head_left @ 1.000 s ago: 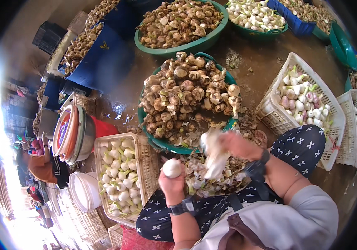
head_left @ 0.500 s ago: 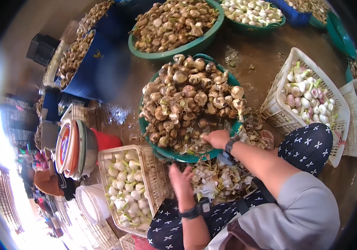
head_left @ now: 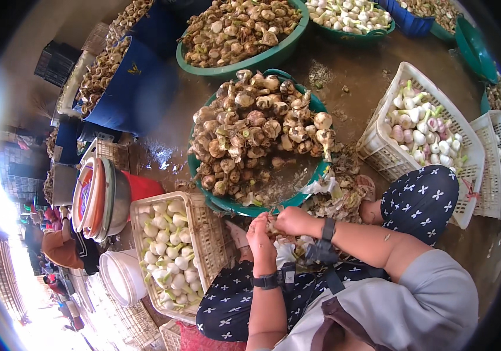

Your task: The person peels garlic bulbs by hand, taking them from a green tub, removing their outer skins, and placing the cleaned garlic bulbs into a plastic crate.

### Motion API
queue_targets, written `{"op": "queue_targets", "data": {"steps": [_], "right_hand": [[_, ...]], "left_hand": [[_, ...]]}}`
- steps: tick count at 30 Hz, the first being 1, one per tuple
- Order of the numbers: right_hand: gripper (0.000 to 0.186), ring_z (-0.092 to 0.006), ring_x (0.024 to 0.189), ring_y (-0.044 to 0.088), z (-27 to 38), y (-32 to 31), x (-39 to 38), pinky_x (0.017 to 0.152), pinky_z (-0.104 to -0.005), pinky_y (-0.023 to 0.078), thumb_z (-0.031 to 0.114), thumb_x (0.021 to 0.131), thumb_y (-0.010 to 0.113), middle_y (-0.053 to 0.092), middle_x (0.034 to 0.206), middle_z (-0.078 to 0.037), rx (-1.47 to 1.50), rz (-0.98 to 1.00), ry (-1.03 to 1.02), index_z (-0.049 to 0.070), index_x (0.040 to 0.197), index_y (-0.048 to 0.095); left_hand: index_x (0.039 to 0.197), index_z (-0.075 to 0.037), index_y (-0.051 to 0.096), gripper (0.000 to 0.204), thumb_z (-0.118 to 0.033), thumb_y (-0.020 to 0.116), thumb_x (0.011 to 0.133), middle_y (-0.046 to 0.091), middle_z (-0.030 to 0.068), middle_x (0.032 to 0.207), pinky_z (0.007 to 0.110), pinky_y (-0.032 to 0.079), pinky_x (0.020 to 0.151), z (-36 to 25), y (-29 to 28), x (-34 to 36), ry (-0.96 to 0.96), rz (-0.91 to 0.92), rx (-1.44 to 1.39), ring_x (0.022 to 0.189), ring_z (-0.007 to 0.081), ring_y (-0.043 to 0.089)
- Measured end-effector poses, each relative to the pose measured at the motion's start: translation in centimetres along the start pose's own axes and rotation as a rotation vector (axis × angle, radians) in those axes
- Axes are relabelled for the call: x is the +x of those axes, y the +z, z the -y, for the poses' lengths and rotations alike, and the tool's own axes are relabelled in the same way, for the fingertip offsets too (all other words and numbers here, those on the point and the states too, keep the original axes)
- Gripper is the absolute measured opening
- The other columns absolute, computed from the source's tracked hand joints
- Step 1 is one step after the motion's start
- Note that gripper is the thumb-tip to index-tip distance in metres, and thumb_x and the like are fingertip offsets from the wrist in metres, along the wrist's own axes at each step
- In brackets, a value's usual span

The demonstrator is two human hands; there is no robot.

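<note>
My left hand (head_left: 260, 237) and my right hand (head_left: 298, 222) meet just in front of a green basin (head_left: 227, 205) heaped with brown, unpeeled garlic (head_left: 250, 126). Both are closed, fingertips together, on a garlic bulb (head_left: 271, 224) that they mostly hide. Below the hands, between my knees, lies a pile of pale garlic skins (head_left: 303, 245), partly covered by my wrists. Left of my left hand stands a cream crate (head_left: 209, 228) holding white peeled garlic bulbs (head_left: 171, 251). The bare bottom of the basin shows at its near right side.
At right stands a white crate (head_left: 379, 140) with cleaned garlic. Larger green tubs (head_left: 242, 70) of garlic sit at the back, a blue barrel (head_left: 127, 99) at back left. Stacked basins (head_left: 107, 199) and a white bucket (head_left: 122, 278) stand at left. Another person (head_left: 63, 248) is at far left.
My right hand has drawn back out of the basin toward me and met my left hand. The left hand, open before, has closed.
</note>
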State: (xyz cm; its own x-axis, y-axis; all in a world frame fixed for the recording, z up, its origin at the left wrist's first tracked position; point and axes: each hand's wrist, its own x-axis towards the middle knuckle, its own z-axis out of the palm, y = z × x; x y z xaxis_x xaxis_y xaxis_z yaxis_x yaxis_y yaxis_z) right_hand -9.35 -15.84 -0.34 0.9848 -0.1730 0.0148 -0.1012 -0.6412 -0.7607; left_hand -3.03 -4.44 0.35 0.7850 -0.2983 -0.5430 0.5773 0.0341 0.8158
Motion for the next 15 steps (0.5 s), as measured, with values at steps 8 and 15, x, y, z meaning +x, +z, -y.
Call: {"op": "queue_targets", "data": {"steps": [8,15], "right_hand": [[0.02,-0.0165,0.056,0.056,-0.6,1.3,-1.4,0.054,-0.0328,0.044,0.017,0.087,0.051,0.057,0.067,-0.011,0.505,-0.218,0.015,0.0,0.079,0.06],[0.02,-0.0099,0.061,0.053,-2.5,-0.9,0.0,0.053,-0.0258,0.048,0.021,0.09,0.052,0.055,0.071,0.001,1.205,0.154,0.895,0.004,0.082,0.06]], "left_hand": [[0.12,0.003,0.052,0.047,-0.024,0.057,0.081,0.058,0.0091,0.108,0.029,0.044,0.083,-1.2,-1.5,-0.2,-0.125,0.2,0.586,0.096,0.0173,0.054],[0.12,-0.002,0.052,0.049,-0.001,0.064,0.072,0.054,0.0207,0.117,0.039,0.042,0.09,-0.7,-0.7,-1.6,0.957,0.337,1.221,0.108,0.0338,0.051]]}}
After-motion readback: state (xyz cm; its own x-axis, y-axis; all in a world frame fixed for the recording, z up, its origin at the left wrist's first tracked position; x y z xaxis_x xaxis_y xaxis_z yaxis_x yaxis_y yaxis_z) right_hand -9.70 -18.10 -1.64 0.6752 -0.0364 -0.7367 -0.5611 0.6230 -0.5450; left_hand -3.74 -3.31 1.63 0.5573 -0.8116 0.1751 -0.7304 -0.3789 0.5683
